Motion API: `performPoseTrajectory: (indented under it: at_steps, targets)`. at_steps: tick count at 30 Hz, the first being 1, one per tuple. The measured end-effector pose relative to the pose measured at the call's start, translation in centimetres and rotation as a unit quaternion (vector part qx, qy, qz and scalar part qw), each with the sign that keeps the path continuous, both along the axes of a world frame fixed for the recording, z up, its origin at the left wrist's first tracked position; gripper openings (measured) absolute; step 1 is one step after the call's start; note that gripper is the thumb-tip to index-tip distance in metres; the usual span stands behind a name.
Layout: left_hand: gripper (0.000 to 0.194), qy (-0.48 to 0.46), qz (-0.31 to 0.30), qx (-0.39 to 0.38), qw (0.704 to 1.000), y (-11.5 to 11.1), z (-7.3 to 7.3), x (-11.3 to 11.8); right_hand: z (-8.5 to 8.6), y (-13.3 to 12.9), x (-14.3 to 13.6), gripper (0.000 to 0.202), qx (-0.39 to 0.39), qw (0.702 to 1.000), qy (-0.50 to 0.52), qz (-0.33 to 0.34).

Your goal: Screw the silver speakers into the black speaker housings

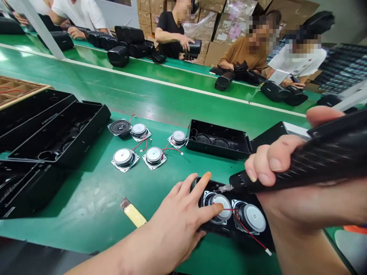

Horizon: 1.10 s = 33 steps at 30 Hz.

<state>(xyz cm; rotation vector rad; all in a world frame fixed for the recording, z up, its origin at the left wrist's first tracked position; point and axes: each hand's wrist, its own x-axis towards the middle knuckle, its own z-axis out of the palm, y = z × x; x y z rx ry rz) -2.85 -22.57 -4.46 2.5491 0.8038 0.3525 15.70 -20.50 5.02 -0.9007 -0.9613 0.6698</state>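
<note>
A black speaker housing (218, 229) lies on the green table in front of me, with two round silver speaker drivers (254, 217) seated in it. My left hand (186, 210) grips its left end, one finger pressing on the left driver (220, 208). A thin red wire with a white plug (268, 252) runs across the drivers. Held in my right hand (275, 160) is a black electric screwdriver (323, 152), tilted down to the left. Its tip is over the housing's far edge, by the left driver's corner; I cannot make out a screw there.
Several loose speaker drivers (155, 156) with red wires lie beyond my left hand. An open black housing (219, 141) sits behind, larger black housings (71, 130) at left. A yellow-handled tool (134, 214) lies nearby. Across the green line (172, 91), several people handle black speakers (119, 56).
</note>
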Motion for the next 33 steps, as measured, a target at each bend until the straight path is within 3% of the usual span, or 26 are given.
performPoseTrajectory:
  at_steps: [3,6,21,27,33]
  targets:
    - [0.069,0.009,-0.009,-0.002,1.0,0.2,0.3,0.0,-1.5,0.4,-0.2,0.051,0.023,0.996,-0.003,0.089]
    - [0.067,0.012,-0.01,-0.002,1.0,0.2,0.6,0.0,-2.5,0.8,0.1,0.054,0.008,0.994,0.01,0.113]
    - [0.068,-0.001,-0.017,-0.016,1.0,0.4,0.8,-0.1,-3.6,1.8,-0.5,0.061,0.01,0.993,-0.014,0.116]
    - [0.07,0.006,-0.03,-0.035,0.999,0.6,0.9,-0.2,-4.5,2.5,0.0,0.063,0.05,0.99,-0.043,0.122]
    - [0.071,0.014,-0.031,-0.039,0.999,0.6,0.8,-0.1,-4.3,2.5,0.1,0.064,0.045,0.991,-0.055,0.116]
